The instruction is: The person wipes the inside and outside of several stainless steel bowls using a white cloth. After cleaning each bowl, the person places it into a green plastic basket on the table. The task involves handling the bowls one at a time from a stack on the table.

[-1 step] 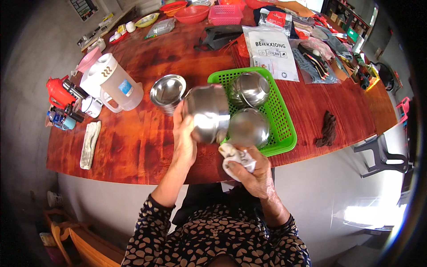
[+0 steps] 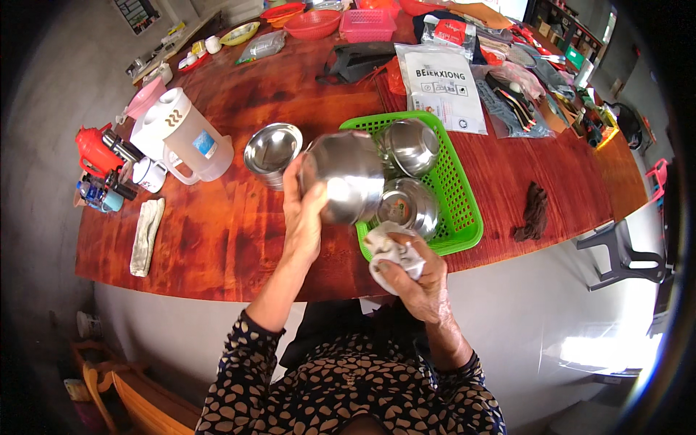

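Observation:
My left hand (image 2: 303, 225) grips a shiny stainless steel bowl (image 2: 342, 177), held tilted on its side over the left rim of a green plastic basket (image 2: 470, 217). Motion blurs the bowl, so I cannot tell whether it is one or several nested. My right hand (image 2: 417, 279) is closed around a crumpled white cloth (image 2: 395, 255), just below the bowl and apart from it. Inside the basket lie steel bowls, one at the back (image 2: 412, 147) and one nearer me (image 2: 407, 209), partly hidden by the held bowl. A stack of steel bowls (image 2: 273, 148) stands left of my left hand.
Left on the wooden table (image 2: 210, 246) are a plastic jug (image 2: 199, 141), an enamel mug (image 2: 149, 174), a red kettle (image 2: 98, 148) and a folded cloth (image 2: 147, 235). A dark rag (image 2: 534, 210) lies right. Plastic packages (image 2: 446, 87) and colored baskets (image 2: 367, 25) fill the far side.
The held bowl has turned and shifted slightly right. My right hand with the cloth has moved a little to the right, and the nearer bowl in the basket shows more sharply.

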